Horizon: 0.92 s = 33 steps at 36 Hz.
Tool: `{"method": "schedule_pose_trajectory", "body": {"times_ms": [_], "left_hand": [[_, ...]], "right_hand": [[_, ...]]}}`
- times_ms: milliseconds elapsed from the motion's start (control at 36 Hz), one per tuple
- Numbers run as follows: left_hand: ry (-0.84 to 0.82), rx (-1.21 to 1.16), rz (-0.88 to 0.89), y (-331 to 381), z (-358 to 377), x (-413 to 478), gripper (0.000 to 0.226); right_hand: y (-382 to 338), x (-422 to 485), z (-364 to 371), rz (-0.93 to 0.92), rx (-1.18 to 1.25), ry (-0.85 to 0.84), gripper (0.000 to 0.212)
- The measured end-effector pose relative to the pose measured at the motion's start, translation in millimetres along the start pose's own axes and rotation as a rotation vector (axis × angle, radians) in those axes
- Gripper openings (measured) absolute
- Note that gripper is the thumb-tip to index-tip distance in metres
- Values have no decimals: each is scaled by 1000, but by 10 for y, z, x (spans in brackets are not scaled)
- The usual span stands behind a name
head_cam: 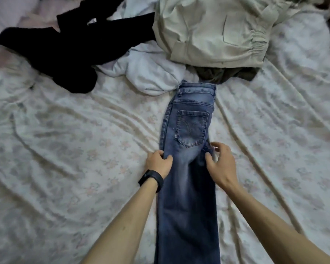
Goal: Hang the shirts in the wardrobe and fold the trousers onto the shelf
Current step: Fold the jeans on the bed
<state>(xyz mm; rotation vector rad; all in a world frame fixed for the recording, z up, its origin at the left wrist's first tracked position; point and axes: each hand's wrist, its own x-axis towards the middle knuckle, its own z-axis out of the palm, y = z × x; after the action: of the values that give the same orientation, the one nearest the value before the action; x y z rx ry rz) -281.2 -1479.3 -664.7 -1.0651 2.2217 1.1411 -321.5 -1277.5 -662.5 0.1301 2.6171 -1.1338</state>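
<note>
- Jeans [187, 168]: folded lengthwise, back pocket up, on our bed sheet [74, 149].
- Left hand [157, 163]: pinching left edge.
- Right hand [220, 162]: curled at right edge; we cannot tell its grasp.

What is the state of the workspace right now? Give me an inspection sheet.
Surface: bed sheet, pale floral, wrinkled.
Job's things: jeans lie lengthwise mid-bed, back pocket up, waistband at the far end.
Clutter: unsorted clothes at the far end: black garment on the left, white garment in the middle, beige garment on the right, lying over a dark olive garment.
Grippers: left hand pinches the jeans' left edge; right hand is curled at their right edge, grip unclear through blur.
Cables: nothing seen.
Surroundings: nothing seen beyond the bed.
</note>
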Motion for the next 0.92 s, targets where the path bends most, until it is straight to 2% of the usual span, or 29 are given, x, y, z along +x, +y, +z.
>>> {"method": "schedule_pose_trajectory", "body": {"times_ms": [139,222,278,389,417,472,528,583,639,722,750,778,833,889,917], "left_hand": [[-17,56,78,551,-216,578,22],[-9,9,125,805,-274,846,29],[-14,-32,148,936,-249,1059,26],[-37,-90,181,1168,-187,1394,56],[-41,-84,190,1213,-186,1446,57],[-26,-94,235,1278,-204,1525,43],[18,-116,285,1341,-250,1576,25],[-6,-192,324,1380,-349,1601,18],[-73,-336,369,1380,-504,1548,13],[-102,-532,381,1282,-770,1474,11],[-80,-524,363,1231,-862,1488,12],[-45,-518,347,1169,-937,1525,16],[19,-420,293,1041,-1006,1632,44],[64,-283,185,909,-953,1723,71],[73,-229,137,882,-896,1734,72]], "right_hand": [[-193,543,-63,158,145,-16,41],[-366,927,-75,212,249,-58,32],[-401,1208,-48,243,284,-54,24],[-410,1623,22,330,488,-58,23],[-406,1696,24,371,564,-61,23],[-396,1786,-2,444,672,-99,30],[-362,1853,-12,436,707,-163,25],[-386,1905,-32,403,699,-202,13],[-498,1946,-67,311,614,-130,19],[-767,1990,-92,56,467,-5,20],[-860,1997,-83,-22,419,1,22],[-932,2006,-51,-75,354,-8,24],[-1013,2013,71,-118,195,-51,27],[-995,1989,243,-84,64,-108,31],[-953,1958,310,-31,60,-136,31]]}}
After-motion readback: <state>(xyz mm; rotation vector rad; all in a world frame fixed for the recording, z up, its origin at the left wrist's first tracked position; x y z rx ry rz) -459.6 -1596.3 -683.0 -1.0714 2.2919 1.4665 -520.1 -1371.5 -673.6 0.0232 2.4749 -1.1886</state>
